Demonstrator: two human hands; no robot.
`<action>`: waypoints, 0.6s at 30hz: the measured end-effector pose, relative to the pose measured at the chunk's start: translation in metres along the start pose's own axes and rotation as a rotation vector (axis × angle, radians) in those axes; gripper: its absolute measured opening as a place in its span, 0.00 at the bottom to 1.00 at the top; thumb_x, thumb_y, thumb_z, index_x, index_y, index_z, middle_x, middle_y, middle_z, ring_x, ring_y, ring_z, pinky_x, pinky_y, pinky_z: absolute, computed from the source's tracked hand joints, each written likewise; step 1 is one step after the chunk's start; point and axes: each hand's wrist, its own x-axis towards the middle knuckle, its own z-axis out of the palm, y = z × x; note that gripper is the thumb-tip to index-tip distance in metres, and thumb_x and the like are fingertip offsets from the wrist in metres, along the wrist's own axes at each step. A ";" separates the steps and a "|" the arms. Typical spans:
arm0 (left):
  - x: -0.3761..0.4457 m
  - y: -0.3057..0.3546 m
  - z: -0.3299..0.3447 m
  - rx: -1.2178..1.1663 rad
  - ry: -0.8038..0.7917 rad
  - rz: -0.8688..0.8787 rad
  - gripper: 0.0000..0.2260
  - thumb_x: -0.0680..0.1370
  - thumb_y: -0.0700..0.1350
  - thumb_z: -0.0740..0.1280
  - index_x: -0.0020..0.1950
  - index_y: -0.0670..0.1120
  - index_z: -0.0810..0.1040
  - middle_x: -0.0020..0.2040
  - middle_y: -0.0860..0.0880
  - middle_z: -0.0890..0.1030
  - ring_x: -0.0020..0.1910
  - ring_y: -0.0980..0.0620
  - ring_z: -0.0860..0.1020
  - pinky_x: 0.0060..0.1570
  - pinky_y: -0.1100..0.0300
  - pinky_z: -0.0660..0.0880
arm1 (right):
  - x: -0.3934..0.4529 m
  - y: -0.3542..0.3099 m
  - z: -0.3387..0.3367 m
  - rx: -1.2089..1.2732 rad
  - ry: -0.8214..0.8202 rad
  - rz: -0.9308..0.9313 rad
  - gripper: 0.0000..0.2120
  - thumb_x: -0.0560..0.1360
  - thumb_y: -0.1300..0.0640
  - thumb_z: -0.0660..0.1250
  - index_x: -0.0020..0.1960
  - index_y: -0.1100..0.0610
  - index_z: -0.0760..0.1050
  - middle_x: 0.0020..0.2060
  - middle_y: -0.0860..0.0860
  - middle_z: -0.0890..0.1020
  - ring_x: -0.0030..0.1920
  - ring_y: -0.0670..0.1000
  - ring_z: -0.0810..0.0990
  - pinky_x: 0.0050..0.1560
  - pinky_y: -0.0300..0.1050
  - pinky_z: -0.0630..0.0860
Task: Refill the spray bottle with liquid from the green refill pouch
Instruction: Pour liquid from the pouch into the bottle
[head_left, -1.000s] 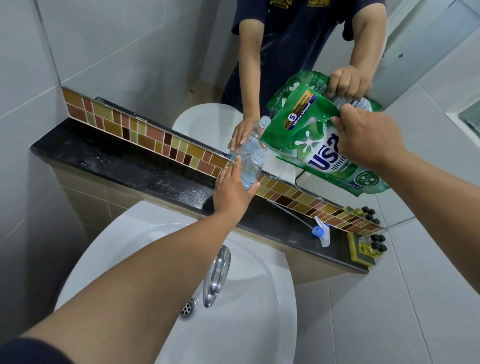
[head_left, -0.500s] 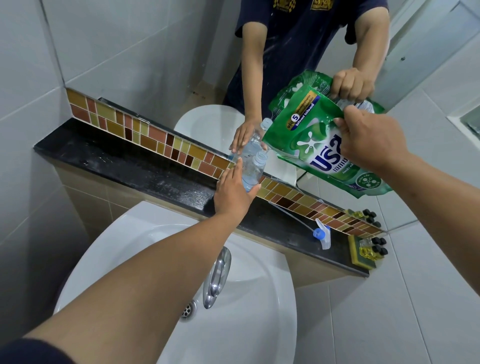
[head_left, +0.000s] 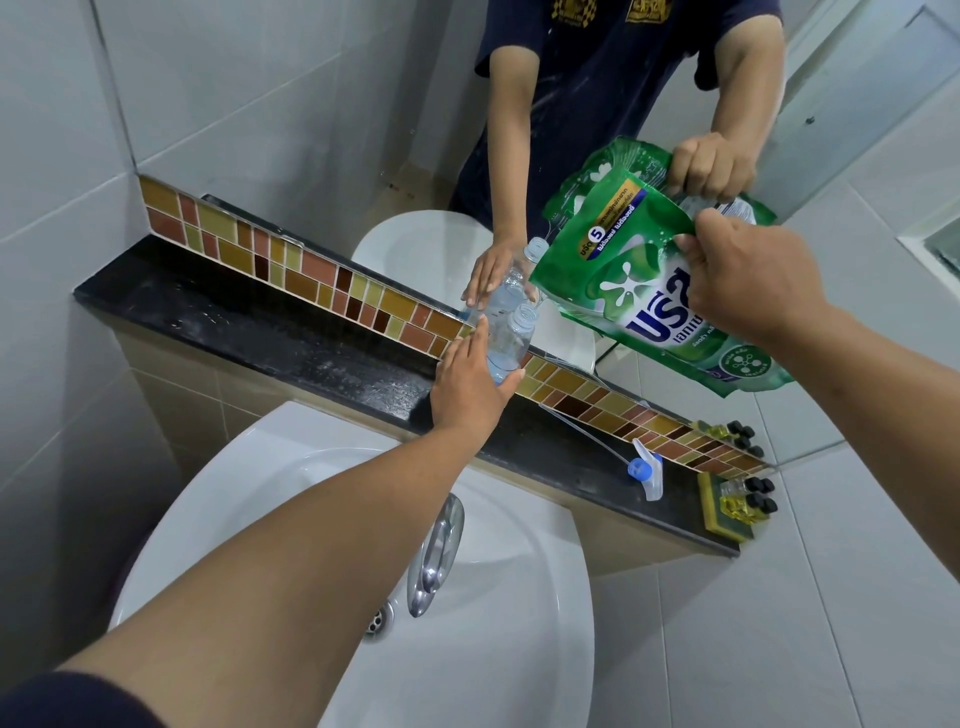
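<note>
A clear spray bottle (head_left: 511, 340) with its top off stands on the black ledge (head_left: 270, 332) against the mirror. My left hand (head_left: 467, 384) grips its lower body. My right hand (head_left: 753, 280) holds the green refill pouch (head_left: 623, 280) by its upper edge, tilted, with its lower left corner just right of and above the bottle's open neck. No liquid stream is visible. The blue-and-white spray head (head_left: 644, 470) with its long dip tube lies on the ledge to the right.
A white basin (head_left: 498, 649) with a chrome tap (head_left: 436, 556) lies below the ledge. A yellow sponge with small dark-capped bottles (head_left: 743, 506) sits at the ledge's right end. The mirror (head_left: 363, 130) reflects my arms, the bottle and the pouch. White tiled walls close both sides.
The pouch has shifted slightly right and up from the bottle's neck. My left hand stays on the bottle.
</note>
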 end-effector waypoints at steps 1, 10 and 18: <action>0.000 0.000 0.000 -0.001 0.001 0.000 0.42 0.75 0.65 0.66 0.82 0.52 0.51 0.80 0.49 0.62 0.78 0.46 0.60 0.69 0.44 0.71 | 0.000 0.000 0.000 0.000 0.006 -0.002 0.15 0.82 0.53 0.54 0.39 0.58 0.59 0.26 0.48 0.61 0.22 0.52 0.59 0.26 0.41 0.52; 0.000 -0.001 0.001 0.002 0.004 0.003 0.41 0.76 0.65 0.66 0.82 0.52 0.51 0.79 0.49 0.62 0.78 0.46 0.60 0.68 0.45 0.71 | 0.000 -0.001 0.002 0.002 0.032 -0.015 0.15 0.82 0.54 0.56 0.39 0.58 0.60 0.26 0.52 0.65 0.23 0.53 0.60 0.26 0.42 0.55; 0.000 -0.001 0.000 -0.001 0.003 0.009 0.41 0.76 0.65 0.66 0.82 0.52 0.51 0.79 0.49 0.62 0.78 0.46 0.59 0.68 0.45 0.71 | 0.001 -0.002 0.003 0.008 0.015 0.004 0.16 0.82 0.52 0.54 0.39 0.59 0.60 0.26 0.52 0.66 0.22 0.53 0.61 0.26 0.44 0.61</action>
